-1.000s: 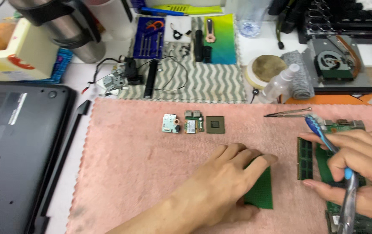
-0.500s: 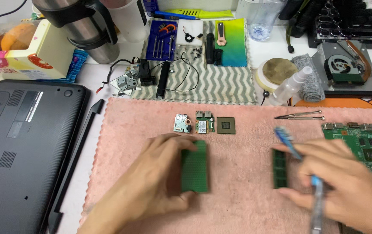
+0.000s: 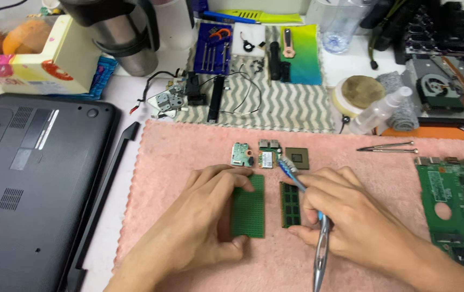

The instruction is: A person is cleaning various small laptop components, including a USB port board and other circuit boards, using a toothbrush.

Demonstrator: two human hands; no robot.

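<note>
My left hand (image 3: 205,216) pinches a green board (image 3: 247,206) by its ends, long axis running away from me. Just right lies a memory stick (image 3: 291,204); my right hand (image 3: 345,216) grips a toothbrush (image 3: 302,189) over it.

An electronics repair bench, likely a small workshop. A pink towel (image 3: 351,270) covers the near work surface, with a green laptop motherboard (image 3: 459,211) at right, small circuit boards (image 3: 269,153) and a processor chip (image 3: 297,157) in the middle. An opened black laptop base (image 3: 32,189) lies left. Far back sit precision screwdrivers (image 3: 213,54), a cooling fan (image 3: 437,89) and a spray bottle (image 3: 378,111).
</note>
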